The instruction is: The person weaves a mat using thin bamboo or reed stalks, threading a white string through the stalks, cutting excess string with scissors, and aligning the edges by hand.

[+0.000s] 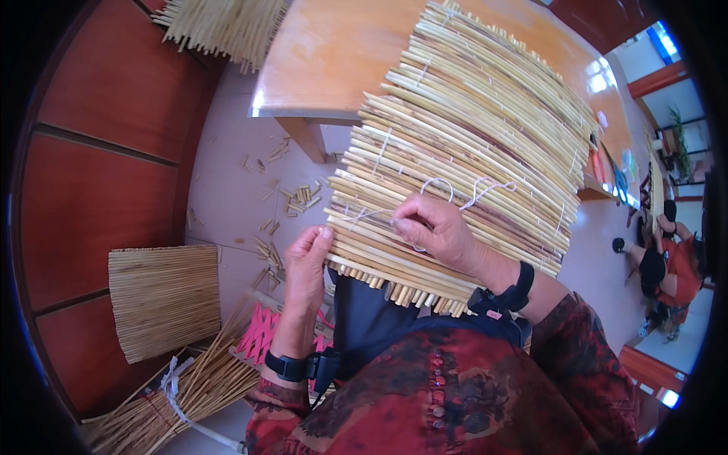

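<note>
A mat of pale reed stalks (455, 159), tied across with white string, slopes from the table down over my lap. My left hand (305, 262) is closed at the mat's left near edge, its thumb and fingertips against the stalk ends. Above the near part of the mat, my right hand (438, 231) is closed in a pinch on a white string (371, 215). That string runs left to the stalks, close to the mat's left edge. A looser loop of string (485, 189) lies on the mat just beyond my right hand. Whether a needle is in my fingers cannot be seen.
The wooden table (326, 68) bears the mat's far part. Cut reed pieces (302, 197) litter the floor. A smaller mat (163, 299) leans by red cabinets (106, 197), above a tied reed bundle (182, 387). Another person (671, 265) sits at far right.
</note>
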Demonstrator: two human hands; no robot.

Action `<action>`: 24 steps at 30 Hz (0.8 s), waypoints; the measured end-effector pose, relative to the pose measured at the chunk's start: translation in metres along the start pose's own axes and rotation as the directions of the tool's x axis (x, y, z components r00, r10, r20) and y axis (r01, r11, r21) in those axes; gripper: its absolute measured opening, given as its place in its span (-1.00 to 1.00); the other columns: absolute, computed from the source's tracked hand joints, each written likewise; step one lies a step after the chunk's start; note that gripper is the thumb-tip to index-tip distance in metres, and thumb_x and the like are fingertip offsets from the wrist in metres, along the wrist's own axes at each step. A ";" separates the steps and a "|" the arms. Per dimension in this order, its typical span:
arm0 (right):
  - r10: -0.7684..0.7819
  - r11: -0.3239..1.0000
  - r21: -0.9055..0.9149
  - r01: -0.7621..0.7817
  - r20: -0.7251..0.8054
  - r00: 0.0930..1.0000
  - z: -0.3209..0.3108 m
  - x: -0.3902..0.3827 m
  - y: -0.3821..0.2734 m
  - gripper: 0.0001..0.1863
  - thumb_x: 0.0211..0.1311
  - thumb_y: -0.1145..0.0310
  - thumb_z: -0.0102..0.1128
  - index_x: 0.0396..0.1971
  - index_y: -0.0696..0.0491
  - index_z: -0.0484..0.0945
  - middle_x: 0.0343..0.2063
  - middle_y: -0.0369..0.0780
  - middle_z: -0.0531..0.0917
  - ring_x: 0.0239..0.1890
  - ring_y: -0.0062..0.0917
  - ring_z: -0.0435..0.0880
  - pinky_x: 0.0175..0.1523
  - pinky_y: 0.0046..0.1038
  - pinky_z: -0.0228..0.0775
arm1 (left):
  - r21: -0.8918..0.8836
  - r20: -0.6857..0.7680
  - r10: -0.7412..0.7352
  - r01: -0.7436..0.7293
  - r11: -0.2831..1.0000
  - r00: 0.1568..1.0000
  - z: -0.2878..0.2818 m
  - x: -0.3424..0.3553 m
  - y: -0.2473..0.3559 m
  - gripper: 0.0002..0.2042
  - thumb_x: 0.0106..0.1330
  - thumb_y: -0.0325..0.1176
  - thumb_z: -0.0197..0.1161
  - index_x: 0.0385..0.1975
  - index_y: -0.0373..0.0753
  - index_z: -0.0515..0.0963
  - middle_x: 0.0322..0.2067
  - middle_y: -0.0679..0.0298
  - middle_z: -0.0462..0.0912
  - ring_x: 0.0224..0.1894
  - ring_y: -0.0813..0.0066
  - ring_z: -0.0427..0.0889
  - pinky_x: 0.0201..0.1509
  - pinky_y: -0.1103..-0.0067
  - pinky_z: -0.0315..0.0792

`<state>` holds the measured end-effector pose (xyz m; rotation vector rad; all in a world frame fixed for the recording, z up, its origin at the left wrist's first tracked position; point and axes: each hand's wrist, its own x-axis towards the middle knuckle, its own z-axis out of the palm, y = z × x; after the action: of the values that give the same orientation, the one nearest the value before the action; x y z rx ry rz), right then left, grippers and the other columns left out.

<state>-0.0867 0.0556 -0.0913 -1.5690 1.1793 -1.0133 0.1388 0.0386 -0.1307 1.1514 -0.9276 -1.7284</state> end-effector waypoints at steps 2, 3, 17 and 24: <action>-0.055 0.995 -0.088 0.055 0.007 0.998 0.004 0.000 -0.001 -0.86 0.14 0.37 0.13 -0.36 0.12 0.50 -0.48 -0.17 0.54 -0.43 -0.44 0.56 -0.31 -0.51 0.37 | -0.010 -0.018 -0.006 0.006 1.000 1.000 0.002 -0.003 -0.006 -0.78 0.31 -0.25 0.09 -0.31 -0.29 0.52 -0.45 0.42 0.55 -0.40 0.77 0.43 -0.26 0.74 0.32; -0.060 0.984 -0.170 0.057 -0.018 0.998 0.006 -0.001 0.001 -0.87 0.14 0.38 0.13 -0.36 0.12 0.51 -0.47 -0.18 0.54 -0.42 -0.43 0.57 -0.31 -0.51 0.37 | -0.035 -0.027 0.002 -0.002 0.999 1.000 0.006 -0.004 -0.008 -0.77 0.31 -0.24 0.09 -0.31 -0.29 0.52 -0.44 0.42 0.55 -0.39 0.76 0.44 -0.25 0.74 0.33; -0.130 0.955 -0.278 0.105 -0.071 0.989 0.015 -0.002 -0.006 -0.92 0.11 0.46 0.15 -0.39 0.12 0.50 -0.51 -0.23 0.52 -0.52 -0.55 0.50 -0.39 -0.59 0.33 | -0.256 0.147 -0.051 0.088 0.963 0.988 -0.009 -0.039 -0.014 -0.56 0.16 -0.48 0.21 0.05 -0.40 0.32 -0.13 0.21 0.53 -0.12 0.51 0.52 -0.01 0.57 0.39; 0.080 0.993 0.094 -0.073 -0.074 0.994 0.005 -0.005 0.003 -0.88 0.21 0.42 0.07 -0.34 0.17 0.47 -0.53 -0.31 0.51 -0.50 -0.72 0.47 -0.37 -0.66 0.33 | -0.322 0.211 -0.060 0.127 0.938 0.976 -0.015 -0.038 -0.017 -0.63 0.22 -0.42 0.17 0.01 -0.39 0.36 -0.15 0.22 0.54 -0.12 0.50 0.52 0.02 0.55 0.40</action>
<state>-0.0835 0.0614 -0.0961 -1.4136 1.2196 -1.0704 0.1574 0.0780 -0.1383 0.8224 -0.6664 -2.0147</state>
